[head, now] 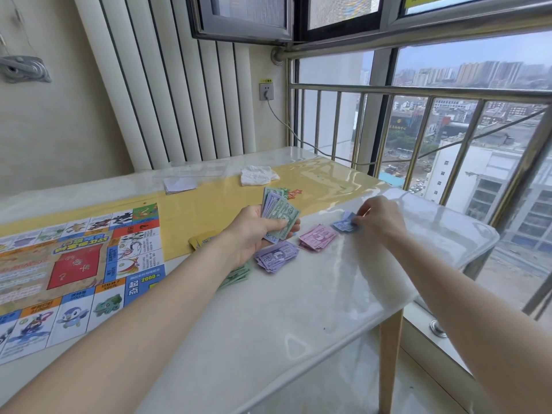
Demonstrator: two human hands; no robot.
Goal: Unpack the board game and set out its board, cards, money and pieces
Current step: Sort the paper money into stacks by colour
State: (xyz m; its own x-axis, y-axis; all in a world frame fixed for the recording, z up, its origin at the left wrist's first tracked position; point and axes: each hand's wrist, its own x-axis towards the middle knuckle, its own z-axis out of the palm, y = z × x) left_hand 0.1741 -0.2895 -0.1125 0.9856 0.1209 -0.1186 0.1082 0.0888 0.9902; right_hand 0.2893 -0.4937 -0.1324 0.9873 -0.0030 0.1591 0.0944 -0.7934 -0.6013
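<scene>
pale marble-look surface [268, 324] under a clear glossy cover carries everything here. the left hand [257, 231] is curled round a fanned stack of play money [279, 212], green and lilac notes standing up out of the palm, above the middle of the surface. the right hand [378, 218] reaches further right and pinches the blue notes [343, 225] that lie flat near the right edge. between the two hands lies a pink pile [316, 237], and just left of it, nearer, a purple pile [276, 256]. a green pile [237, 274] shows partly from under the left forearm, and a yellow pile [203, 239] peeks out just left of the left wrist.

the game board [74, 270] lies unfolded flat at the left, its far right corner over a yellow strip [215, 201] that runs across the surface. far behind the held notes sit small red and green pieces [291, 192], too small to tell apart. further back rest a crumpled white tissue [257, 175] and a white stack of cards [180, 185], with a clear plastic bag [206, 170] just behind; whether it holds anything cannot be told. a metal railing [418, 121] stands beyond the right edge.
</scene>
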